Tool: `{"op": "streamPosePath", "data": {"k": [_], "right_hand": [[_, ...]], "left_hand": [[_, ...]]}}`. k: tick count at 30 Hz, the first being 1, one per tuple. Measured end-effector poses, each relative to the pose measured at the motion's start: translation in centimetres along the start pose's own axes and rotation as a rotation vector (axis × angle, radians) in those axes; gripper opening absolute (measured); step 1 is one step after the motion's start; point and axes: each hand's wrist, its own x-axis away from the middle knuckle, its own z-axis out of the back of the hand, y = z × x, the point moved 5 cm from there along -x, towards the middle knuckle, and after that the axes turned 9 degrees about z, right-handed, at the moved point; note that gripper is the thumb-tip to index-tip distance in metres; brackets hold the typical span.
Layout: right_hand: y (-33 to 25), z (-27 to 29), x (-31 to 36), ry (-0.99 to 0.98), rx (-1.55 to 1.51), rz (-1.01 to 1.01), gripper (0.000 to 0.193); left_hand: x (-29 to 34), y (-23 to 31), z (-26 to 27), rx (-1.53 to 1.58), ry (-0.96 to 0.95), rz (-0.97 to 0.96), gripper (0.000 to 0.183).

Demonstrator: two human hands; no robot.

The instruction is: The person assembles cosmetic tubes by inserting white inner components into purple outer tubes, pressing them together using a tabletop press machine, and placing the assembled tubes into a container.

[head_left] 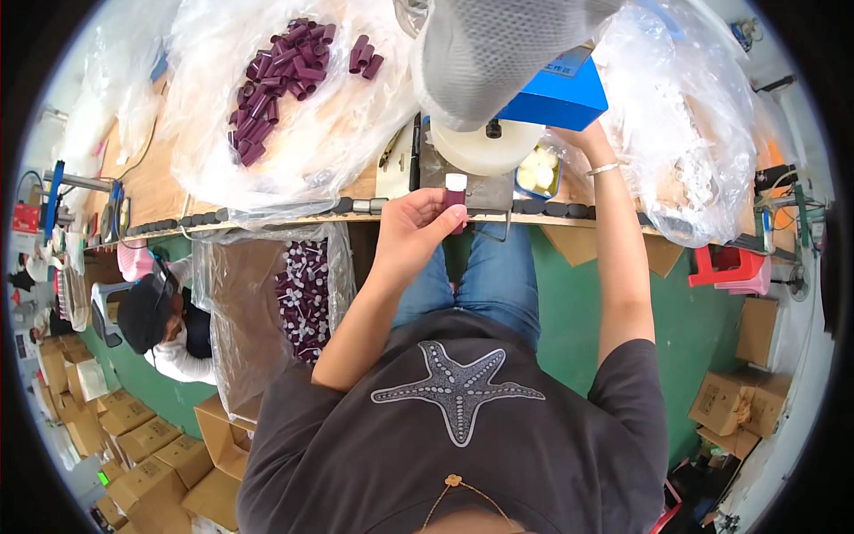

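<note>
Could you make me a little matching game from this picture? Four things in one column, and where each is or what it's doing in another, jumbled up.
Column one
1. Left hand
2. Right hand
3. Loose purple tubes
4. Purple-and-white pieces

Column two
A. Lying on clear plastic sheeting
B. Partly hidden behind a blue box
C. Inside a plastic-lined carton, lower than the tabletop
D. Holding a white-topped purple tube

Right pairs: 1-D, 2-B, 3-A, 4-C
</note>
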Motion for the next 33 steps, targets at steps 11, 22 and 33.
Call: {"op": "streamPosePath", "data": {"k": [11,22,33], "right_hand": [[-4.9,6.9,7.7,0.388,-0.445,-0.218,0.016],[-15.5,3.1,10.0,0.261,-0.972,-0.103,0.02],[-21.5,1.1,7.4,0.011,-0.678,0.036,0.012]], "left_hand": [[6.6,3.8,8.2,-1.149,0.163,-0.093,0.023],[2.1,11.9,20.5,-1.448,0.768,-0.422,0.022],[-3.9,10.4,25.1,-1.831,0.933,-0.237,0.024]]}}
